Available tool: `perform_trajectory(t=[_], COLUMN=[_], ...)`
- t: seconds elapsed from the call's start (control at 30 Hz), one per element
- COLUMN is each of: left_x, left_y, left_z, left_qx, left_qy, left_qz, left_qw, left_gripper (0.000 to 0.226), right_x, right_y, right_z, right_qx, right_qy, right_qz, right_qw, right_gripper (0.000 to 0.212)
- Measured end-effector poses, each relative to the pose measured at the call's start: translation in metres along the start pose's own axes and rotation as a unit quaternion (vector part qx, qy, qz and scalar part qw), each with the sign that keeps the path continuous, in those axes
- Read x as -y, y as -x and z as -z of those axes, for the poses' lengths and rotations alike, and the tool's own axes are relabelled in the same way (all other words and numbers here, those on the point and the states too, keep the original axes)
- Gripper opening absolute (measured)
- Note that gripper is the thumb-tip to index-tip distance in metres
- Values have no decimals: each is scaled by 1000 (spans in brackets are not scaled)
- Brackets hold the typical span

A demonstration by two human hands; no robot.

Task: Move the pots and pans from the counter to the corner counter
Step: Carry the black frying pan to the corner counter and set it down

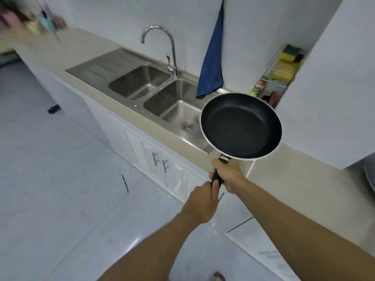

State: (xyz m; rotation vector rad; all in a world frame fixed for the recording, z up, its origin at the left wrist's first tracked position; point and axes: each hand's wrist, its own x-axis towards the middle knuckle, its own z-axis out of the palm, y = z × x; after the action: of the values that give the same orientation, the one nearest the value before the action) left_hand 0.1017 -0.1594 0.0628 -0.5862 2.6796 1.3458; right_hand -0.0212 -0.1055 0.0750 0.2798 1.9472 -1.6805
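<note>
Above counter edge by sink (178, 110): frying pan (241, 126) was carried level, handle pointing toward body; right hand (229, 175) and left hand (203, 201) both wrapped closed around handle, right nearer pan.

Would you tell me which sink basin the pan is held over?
The right basin, the one with the visible drain; the pan overlaps its right edge.

Left of the faucet (160, 47), the countertop items (40, 23) are a blur; a round grey object (369, 175) is cut off far right of it.
</note>
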Motion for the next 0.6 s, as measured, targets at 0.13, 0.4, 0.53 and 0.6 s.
perform_trajectory(t=[0.13, 0.4, 0.53, 0.6], left_x=[28, 74, 91, 100], left_y=[0, -6, -22, -36], left_z=[68, 160, 194, 212], left_qx=[-34, -84, -111, -119], left_qy=[-20, -7, -3, -3], left_qz=[-11, -3, 9, 16], left_qw=[999, 996, 994, 993], left_gripper=[52, 53, 55, 55], right_x=[21, 56, 73, 84], right_y=[6, 7, -5, -16], right_z=[-72, -185, -229, -252], right_qx=[27, 73, 98, 113], right_qy=[20, 53, 70, 81], right_qz=[20, 47, 59, 62], right_qw=[999, 995, 991, 988], right_gripper=[12, 13, 13, 13])
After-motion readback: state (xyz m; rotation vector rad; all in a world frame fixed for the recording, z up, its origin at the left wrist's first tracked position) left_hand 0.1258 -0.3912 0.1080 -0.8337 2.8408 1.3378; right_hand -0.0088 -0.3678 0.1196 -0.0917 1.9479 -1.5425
